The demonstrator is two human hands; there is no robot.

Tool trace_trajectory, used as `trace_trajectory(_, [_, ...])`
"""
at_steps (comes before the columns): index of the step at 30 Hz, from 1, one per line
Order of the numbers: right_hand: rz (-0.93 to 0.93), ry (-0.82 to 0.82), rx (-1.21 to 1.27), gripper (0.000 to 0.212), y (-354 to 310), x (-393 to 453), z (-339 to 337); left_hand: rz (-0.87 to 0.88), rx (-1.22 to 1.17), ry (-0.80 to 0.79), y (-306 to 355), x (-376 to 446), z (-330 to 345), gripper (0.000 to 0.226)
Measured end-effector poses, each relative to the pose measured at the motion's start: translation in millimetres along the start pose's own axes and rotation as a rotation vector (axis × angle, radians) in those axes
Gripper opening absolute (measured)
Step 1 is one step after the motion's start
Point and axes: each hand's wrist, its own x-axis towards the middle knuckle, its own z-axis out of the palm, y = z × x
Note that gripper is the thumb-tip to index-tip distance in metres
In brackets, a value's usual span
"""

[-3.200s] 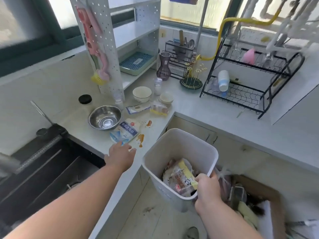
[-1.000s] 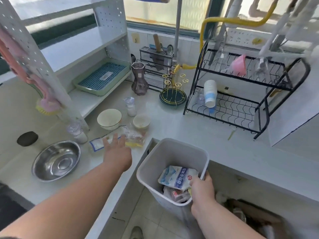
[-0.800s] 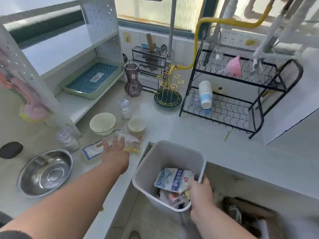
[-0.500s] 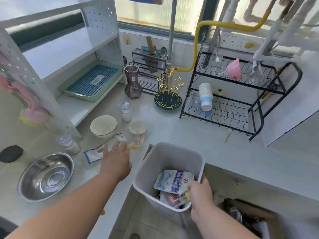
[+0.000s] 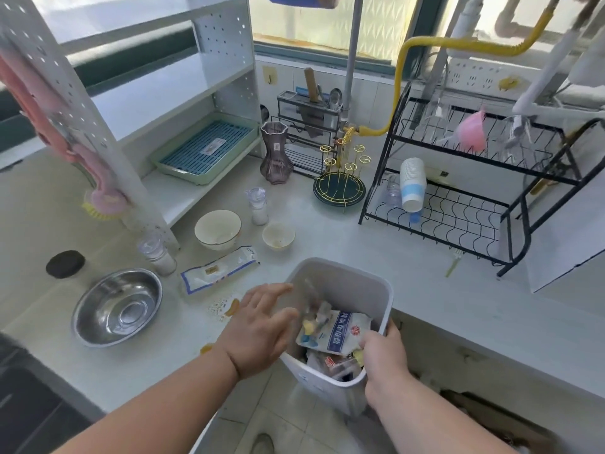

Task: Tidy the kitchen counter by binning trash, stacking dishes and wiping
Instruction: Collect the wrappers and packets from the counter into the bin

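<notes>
My right hand (image 5: 383, 355) grips the near right rim of the white trash bin (image 5: 343, 276), held just off the counter's edge. My left hand (image 5: 262, 326) hovers at the bin's left rim with its fingers spread and holds nothing. Right beside its fingertips, a blurred clear wrapper with yellow in it (image 5: 311, 321) lies inside the bin on a blue-and-white packet (image 5: 340, 330). On the counter lie a white wrapper with a blue edge (image 5: 219, 270), a large bowl (image 5: 217, 229), a small bowl (image 5: 278, 236) and a steel bowl (image 5: 119, 306).
Orange-brown spills (image 5: 229, 308) mark the counter near its front edge. Two shakers (image 5: 257, 204) (image 5: 157, 253) stand by the white shelf unit (image 5: 209, 126). A vase (image 5: 275, 155), a gold cup stand (image 5: 340, 185) and a black dish rack (image 5: 458, 204) line the back.
My left hand took the clear yellow wrapper from the counter by the small bowl and swung right to the bin. The wrapper now lies inside it. My right hand kept its grip.
</notes>
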Motion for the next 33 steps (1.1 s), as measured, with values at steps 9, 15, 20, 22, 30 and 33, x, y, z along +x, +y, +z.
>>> trace_trajectory(9, [0.038,0.029,-0.003,0.051,-3,6,-3,-0.942,0.136,-0.659,-92,21,-18,0.053])
trace_trajectory(15, [0.062,0.063,-0.007,0.051,3,16,0,-0.957,0.144,-0.862,-117,37,-9,0.058])
trace_trajectory(20, [0.063,0.084,0.01,0.046,11,22,-1,-0.872,0.154,-0.691,-111,40,4,0.059])
trace_trajectory(22, [0.061,0.075,0.017,0.048,10,21,-2,-0.806,0.177,-0.521,-99,37,3,0.057])
trace_trajectory(30, [0.039,0.038,-0.013,0.064,8,12,-2,-0.634,-0.164,-0.027,19,57,-35,0.05])
trace_trajectory(33, [0.036,0.017,-0.006,0.056,8,11,-2,-0.751,-0.52,-0.109,59,75,-51,0.033])
